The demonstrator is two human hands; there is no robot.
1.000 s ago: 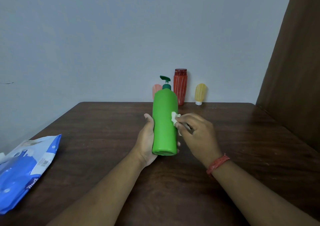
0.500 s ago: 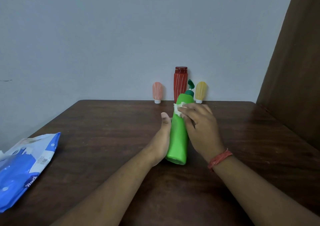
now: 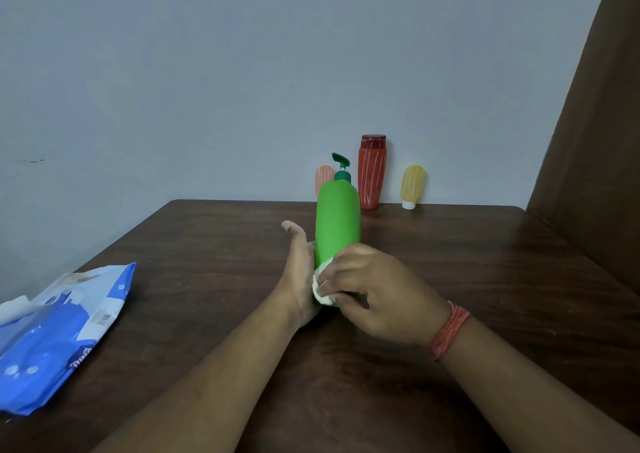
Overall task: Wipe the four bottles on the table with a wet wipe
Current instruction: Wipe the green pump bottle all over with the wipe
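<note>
A tall green pump bottle (image 3: 337,222) stands upright at the middle of the dark wooden table (image 3: 502,262). My left hand (image 3: 299,272) cups its lower left side, thumb pointing up. My right hand (image 3: 374,291) presses a bunched white wet wipe (image 3: 321,288) against the bottle's lower front, hiding its base. Against the back wall stand a tall red bottle (image 3: 371,172), a small yellow bottle (image 3: 412,185) and a small pink bottle (image 3: 322,179), the pink one partly behind the green bottle.
A blue and white pack of wet wipes (image 3: 59,334) lies at the table's left edge. A grey wall rises behind the table, and a brown panel (image 3: 595,147) stands along the right side.
The green bottle went from tilted back to upright. My right hand slid the wipe from the bottle's top down to its base.
</note>
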